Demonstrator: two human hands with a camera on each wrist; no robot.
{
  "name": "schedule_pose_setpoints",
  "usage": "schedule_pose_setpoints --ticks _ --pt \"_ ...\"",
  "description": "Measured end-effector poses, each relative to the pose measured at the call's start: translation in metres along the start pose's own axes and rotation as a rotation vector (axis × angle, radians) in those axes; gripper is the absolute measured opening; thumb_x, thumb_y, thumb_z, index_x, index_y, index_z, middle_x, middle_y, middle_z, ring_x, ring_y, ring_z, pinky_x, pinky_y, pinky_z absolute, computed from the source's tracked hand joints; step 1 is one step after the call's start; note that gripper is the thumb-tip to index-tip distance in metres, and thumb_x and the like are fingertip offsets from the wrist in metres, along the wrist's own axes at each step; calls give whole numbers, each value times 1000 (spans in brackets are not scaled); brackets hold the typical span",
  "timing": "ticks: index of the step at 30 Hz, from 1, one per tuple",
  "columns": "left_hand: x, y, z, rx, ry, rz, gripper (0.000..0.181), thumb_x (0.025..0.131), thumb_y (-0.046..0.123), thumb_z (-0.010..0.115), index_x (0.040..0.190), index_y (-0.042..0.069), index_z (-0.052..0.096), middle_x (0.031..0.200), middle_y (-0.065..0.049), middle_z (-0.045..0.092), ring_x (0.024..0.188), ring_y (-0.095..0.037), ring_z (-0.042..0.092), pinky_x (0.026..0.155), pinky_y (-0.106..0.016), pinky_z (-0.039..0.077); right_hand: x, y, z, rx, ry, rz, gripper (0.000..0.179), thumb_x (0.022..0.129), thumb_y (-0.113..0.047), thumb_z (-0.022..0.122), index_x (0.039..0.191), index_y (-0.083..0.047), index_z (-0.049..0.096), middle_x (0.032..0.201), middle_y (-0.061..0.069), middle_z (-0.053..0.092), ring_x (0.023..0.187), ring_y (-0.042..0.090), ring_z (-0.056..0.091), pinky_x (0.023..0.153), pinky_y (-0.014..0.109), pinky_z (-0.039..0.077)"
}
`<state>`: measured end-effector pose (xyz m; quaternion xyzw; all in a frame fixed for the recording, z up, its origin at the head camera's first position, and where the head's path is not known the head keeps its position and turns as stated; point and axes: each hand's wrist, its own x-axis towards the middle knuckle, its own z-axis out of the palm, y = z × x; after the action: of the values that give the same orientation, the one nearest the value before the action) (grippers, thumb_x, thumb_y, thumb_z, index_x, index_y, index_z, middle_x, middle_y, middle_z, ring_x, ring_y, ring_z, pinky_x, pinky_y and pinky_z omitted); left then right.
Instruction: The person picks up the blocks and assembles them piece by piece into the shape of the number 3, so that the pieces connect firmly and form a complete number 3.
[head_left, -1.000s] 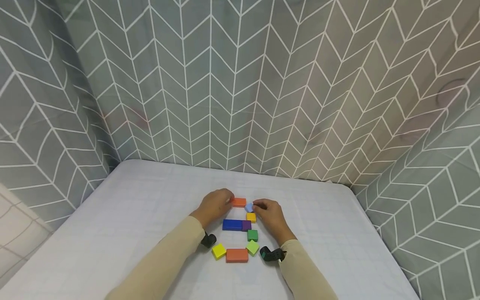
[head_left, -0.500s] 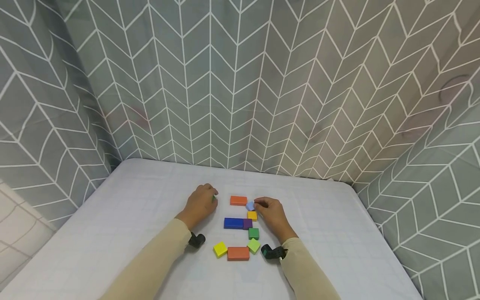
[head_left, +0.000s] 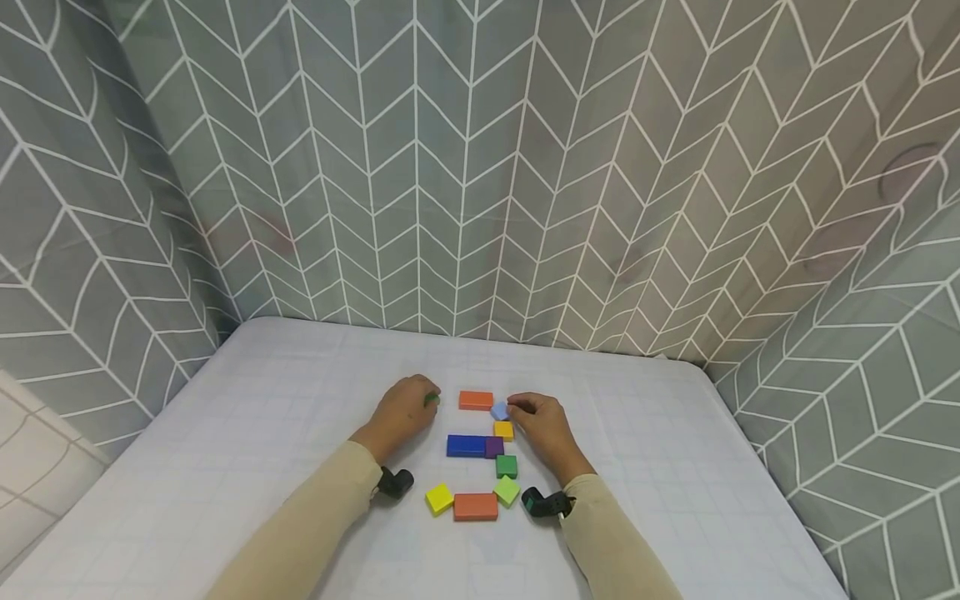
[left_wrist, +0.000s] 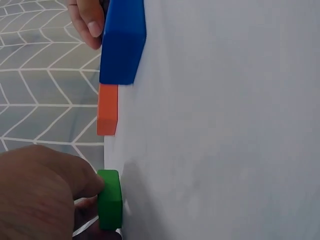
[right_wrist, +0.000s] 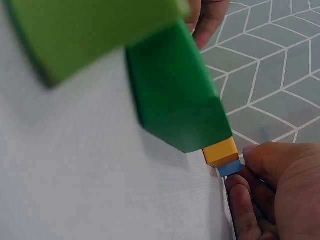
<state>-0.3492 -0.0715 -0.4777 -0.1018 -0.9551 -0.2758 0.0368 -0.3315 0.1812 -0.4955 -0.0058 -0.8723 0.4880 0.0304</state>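
Note:
My left hand [head_left: 401, 412] pinches a small green block [left_wrist: 110, 200] between thumb and fingers, just above the white cloth, left of the upper orange block [head_left: 476, 401]. The fingers of my right hand [head_left: 543, 427] are at the light blue block [head_left: 499, 410], apparently pinching its right side. That block sits at the right end of the orange block, and an amber block [head_left: 503, 431] lies just below it. Further down are a long blue block [head_left: 466, 446] against a purple one [head_left: 494, 447], then a second green block [head_left: 507, 467].
Nearest me lie a lime block [head_left: 507, 491], a red-orange block [head_left: 476, 507] and a yellow block [head_left: 439, 500] in a row. White cloth [head_left: 660, 483] covers the table. A grey patterned curtain [head_left: 465, 167] hangs behind and at both sides.
My left hand has moved left, away from the upper orange block, and now shows a green block in its fingers. My right hand stays at the light blue block.

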Motion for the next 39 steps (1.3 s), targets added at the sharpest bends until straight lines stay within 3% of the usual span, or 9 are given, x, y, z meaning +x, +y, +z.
schedule_pose_setpoints --ticks 13,29,39 --pt "1 7 10 -113 -20 9 24 93 15 68 116 10 71 117 -4 70 116 -24 62 103 -44 50 0 -2 2 20 -9 -3 17 94 -24 68 109 -17 75 104 -2 71 102 18 62 97 42 52" --pt "-1 12 13 -139 -18 -8 22 93 21 70 114 13 71 116 -2 70 116 -22 62 103 -43 50 1 1 1 -3 -9 0 17 94 -26 68 108 -19 75 104 -4 70 103 17 61 98 43 52" --pt "0 13 16 -130 15 0 22 93 22 70 113 13 71 115 -2 71 115 -21 63 103 -43 51 1 1 1 -10 -8 2 17 95 -25 68 109 -19 75 106 -3 70 105 18 61 98 43 52"
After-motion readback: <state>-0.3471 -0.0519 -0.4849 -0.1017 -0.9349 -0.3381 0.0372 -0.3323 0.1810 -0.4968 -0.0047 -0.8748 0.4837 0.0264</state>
